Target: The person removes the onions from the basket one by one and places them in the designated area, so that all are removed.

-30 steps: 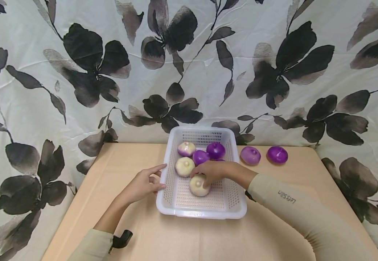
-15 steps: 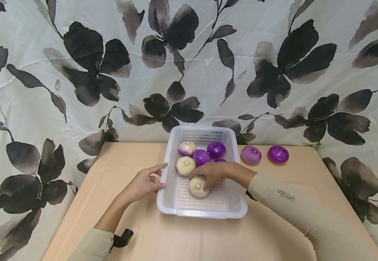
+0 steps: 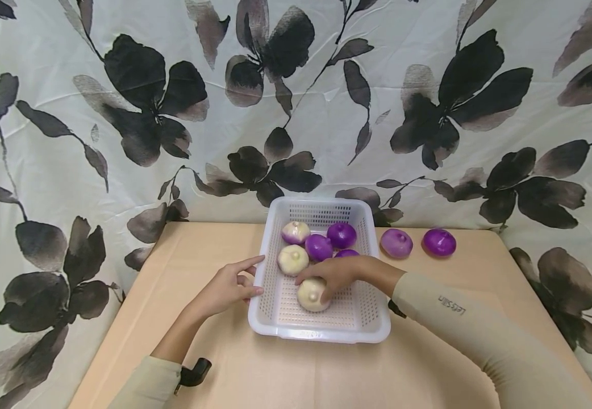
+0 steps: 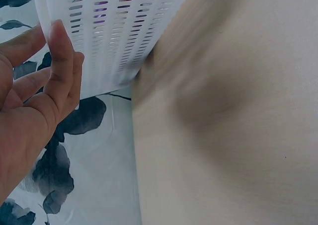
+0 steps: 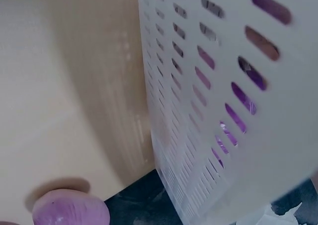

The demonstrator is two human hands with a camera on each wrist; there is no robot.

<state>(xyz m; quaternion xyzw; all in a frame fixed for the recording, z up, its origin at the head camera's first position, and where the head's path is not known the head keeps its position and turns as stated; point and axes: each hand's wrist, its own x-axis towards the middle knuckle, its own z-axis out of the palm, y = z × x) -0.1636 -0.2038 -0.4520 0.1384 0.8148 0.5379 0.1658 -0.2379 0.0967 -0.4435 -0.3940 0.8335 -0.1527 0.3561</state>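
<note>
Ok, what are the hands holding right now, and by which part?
The right hand grips the nearest pale onion, fingers at its far side, thumb at its right. The left hand just touches the basket's left rim.

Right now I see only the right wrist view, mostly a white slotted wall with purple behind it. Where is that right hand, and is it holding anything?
Observer: In the head view, the right hand reaches into a white basket and grips a cream onion.
Visitor: And what is the other hand up to?
Observer: The left hand touches the left side of the white basket.
Visitor: How many purple things are in there?
Observer: At least three purple onions, sitting just beyond the right hand.
</note>
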